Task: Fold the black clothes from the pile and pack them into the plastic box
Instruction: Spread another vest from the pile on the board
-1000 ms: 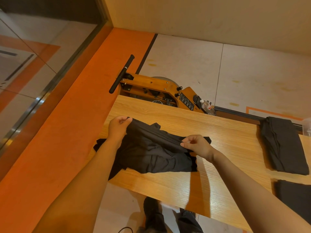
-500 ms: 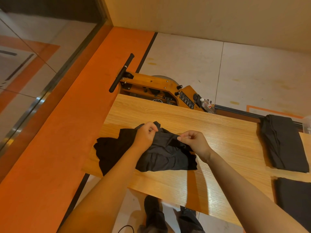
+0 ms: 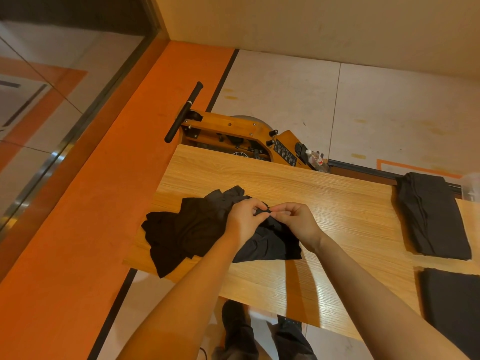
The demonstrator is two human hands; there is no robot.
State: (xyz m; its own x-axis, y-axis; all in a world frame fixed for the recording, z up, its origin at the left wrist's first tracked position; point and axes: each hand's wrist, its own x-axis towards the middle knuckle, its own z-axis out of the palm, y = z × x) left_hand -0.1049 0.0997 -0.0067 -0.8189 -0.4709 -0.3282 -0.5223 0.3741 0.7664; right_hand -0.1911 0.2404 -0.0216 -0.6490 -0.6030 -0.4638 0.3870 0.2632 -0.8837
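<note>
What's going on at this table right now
A person is folding black clothes on a wooden table. Both hands, the left hand and right hand, pinch the same bit of a dark garment on top of a loose pile at the table's left end. Two folded pieces lie to the right: one at the far edge, another nearer, cut off by the frame. A clear container edge shows at far right; nothing visible is packed yet.

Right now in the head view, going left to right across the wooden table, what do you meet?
Crumpled black garment → left hand → right hand, both pinching the same bit of that garment → bare table → folded black garment at the far right.
</note>
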